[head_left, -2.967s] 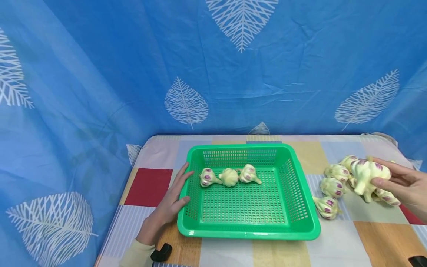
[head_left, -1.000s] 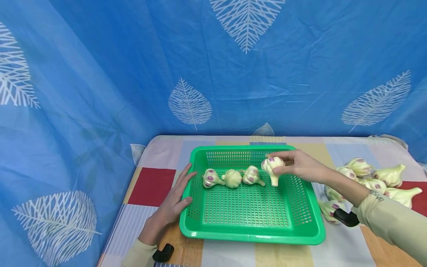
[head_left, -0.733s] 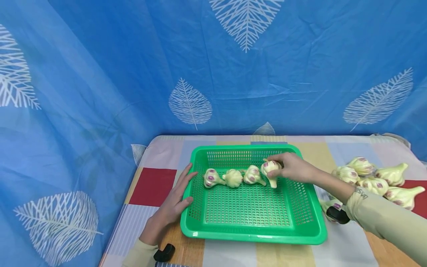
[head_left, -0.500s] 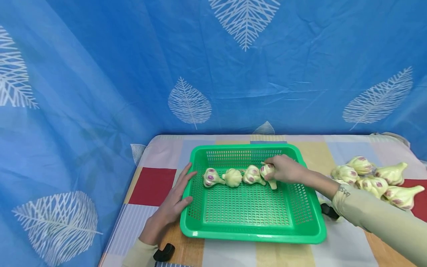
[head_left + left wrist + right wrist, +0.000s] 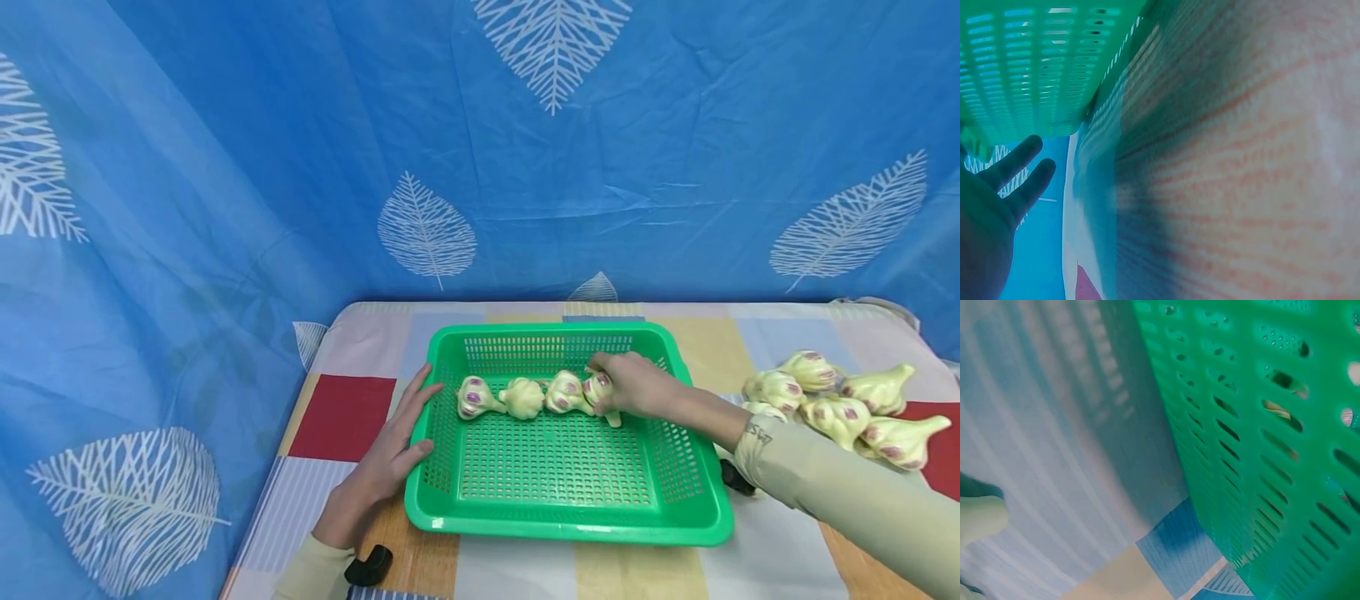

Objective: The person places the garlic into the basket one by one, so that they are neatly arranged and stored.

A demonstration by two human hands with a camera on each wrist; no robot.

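Note:
My right hand (image 5: 641, 385) reaches into the green plastic basket (image 5: 562, 531) and grips a garlic bulb (image 5: 597, 387), stem toward me and partly covered by the fingers. Left of it, three more purple-marked bulbs lie in a row: the nearest bulb (image 5: 564, 392), a paler middle bulb (image 5: 522, 398) and the end bulb (image 5: 474, 398). Along the basket's left side my left hand (image 5: 386, 454) rests with straight, spread fingers against the rim. In the left wrist view two fingers (image 5: 1025, 184) extend beside the slotted wall. The right wrist view shows the basket's outer wall (image 5: 1241, 456); the right hand is hidden there.
A heap of several garlic bulbs (image 5: 832, 417) lies right of the basket, partly behind the right sleeve (image 5: 847, 483). The patchwork tablecloth (image 5: 517, 575) covers the table. A blue leaf-printed curtain (image 5: 510, 167) hangs behind and at the left.
My right hand carried a garlic bulb from the right-hand heap into the basket, lowered it to the row's right end and nudged it slightly left. The left hand stayed at the rim.

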